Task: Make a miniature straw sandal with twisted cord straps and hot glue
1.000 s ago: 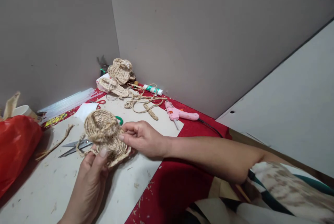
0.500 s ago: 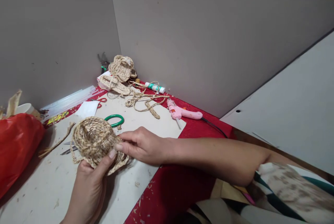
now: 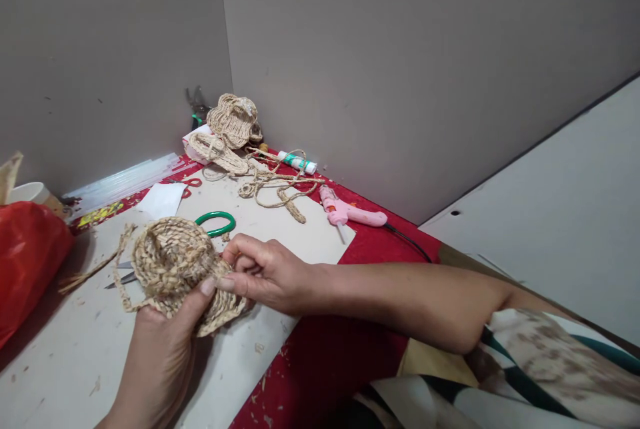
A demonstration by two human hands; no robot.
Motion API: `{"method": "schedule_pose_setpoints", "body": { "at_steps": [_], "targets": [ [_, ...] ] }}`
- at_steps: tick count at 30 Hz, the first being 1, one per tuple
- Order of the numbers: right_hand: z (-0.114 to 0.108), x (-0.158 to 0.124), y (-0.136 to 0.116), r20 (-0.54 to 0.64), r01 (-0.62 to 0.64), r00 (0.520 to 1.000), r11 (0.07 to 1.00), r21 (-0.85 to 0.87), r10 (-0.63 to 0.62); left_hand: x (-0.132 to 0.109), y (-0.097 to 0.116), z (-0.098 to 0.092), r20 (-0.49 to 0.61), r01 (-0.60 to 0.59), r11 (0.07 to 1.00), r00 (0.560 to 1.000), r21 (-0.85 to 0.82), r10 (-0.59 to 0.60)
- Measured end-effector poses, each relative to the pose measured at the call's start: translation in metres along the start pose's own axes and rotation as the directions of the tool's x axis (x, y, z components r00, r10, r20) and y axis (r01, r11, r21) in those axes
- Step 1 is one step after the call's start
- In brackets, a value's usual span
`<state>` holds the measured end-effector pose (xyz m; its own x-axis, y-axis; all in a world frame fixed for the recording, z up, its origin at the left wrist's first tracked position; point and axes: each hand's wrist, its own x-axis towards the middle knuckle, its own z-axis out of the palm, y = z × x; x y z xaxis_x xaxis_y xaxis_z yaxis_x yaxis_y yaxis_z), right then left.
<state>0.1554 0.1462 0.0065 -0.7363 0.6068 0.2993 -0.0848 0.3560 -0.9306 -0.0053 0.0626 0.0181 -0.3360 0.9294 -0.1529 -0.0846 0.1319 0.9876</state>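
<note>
A small woven straw hat [image 3: 175,257] of braided natural fibre is held above the white board, its round hollow crown turned up toward me. My left hand [image 3: 165,342] grips the near brim from below, thumb pressed on top. On the right side of the brim, my right hand [image 3: 263,276] pinches the weave between thumb and curled fingers. A loose braid strand [image 3: 120,282] loops off the hat's left side. Behind the hat lie green-handled scissors [image 3: 216,216], their blades showing at its left and their middle hidden.
A pink glue gun [image 3: 353,211] with a black cord lies on the red cloth [image 3: 373,242] at right. Woven pieces [image 3: 233,121] and tangled cord [image 3: 260,182] are heaped in the corner. Glue sticks [image 3: 125,182], red-handled scissors [image 3: 193,186] and a red bag [image 3: 30,262] are at left.
The view has shifted slightly to the right. My right index finger has lifted and curled more at the brim, while both hands keep hold of the hat.
</note>
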Motion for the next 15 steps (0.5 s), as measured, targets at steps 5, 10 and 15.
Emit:
{"method": "schedule_pose_setpoints", "body": {
  "at_steps": [5,10,15],
  "targets": [
    [0.000,-0.004,-0.008,0.029,-0.118,0.993,0.985,0.127,0.115,-0.004,0.007,0.003,-0.078,0.011,0.997,0.997,0.077,-0.005],
    [-0.006,0.000,-0.014,-0.150,-0.091,0.981,0.976,0.197,0.122,-0.003,0.000,0.005,0.024,0.069,0.985,0.998,-0.161,-0.066],
    [-0.012,0.009,-0.011,0.181,-0.309,0.948,0.887,0.343,0.260,-0.002,-0.002,0.005,0.092,0.085,0.973,0.994,-0.215,-0.066]
  ]
}}
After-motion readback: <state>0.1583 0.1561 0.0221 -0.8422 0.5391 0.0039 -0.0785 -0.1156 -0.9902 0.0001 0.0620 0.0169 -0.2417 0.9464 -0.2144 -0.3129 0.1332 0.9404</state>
